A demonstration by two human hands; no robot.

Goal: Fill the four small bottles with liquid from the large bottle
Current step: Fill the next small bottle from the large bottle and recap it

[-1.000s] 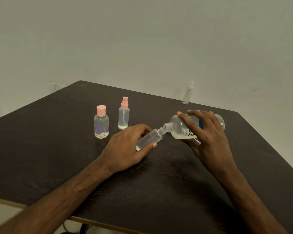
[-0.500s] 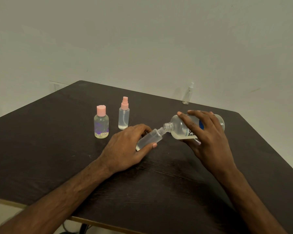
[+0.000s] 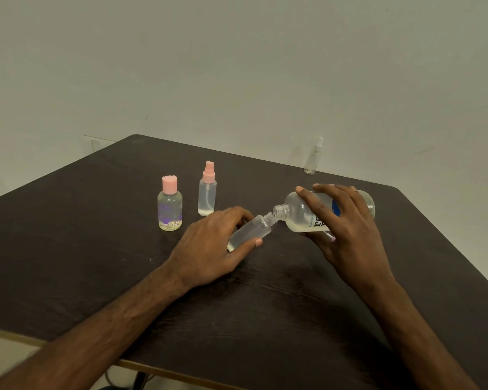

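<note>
Two bare forearms reach in from the near edge of a dark wood-grain table (image 3: 96, 263). The left hand (image 3: 209, 246) curls its fingers and thumb round a small clear bottle (image 3: 251, 230), uncapped, tilted with its base low by the palm and its threaded neck raised to the right. The right hand (image 3: 347, 235) grips the large bottle (image 3: 296, 212) from above, fingers spread over its label with dark letters and a blue patch; this bottle lies almost on its side, its open mouth meeting the small bottle's neck, and pale, faintly yellowish liquid pools along its lower side. A little liquid seems to sit at the small bottle's base, though the thumb partly hides it. Farther back on the left stand a round bottle with a pink flip cap (image 3: 170, 209), purple print on its front and liquid within, and just beside it a slim spray bottle with a pink top (image 3: 207, 195). Well apart, at the far edge by the pale wall (image 3: 237, 66), stands a clear spray bottle (image 3: 313, 159).
</note>
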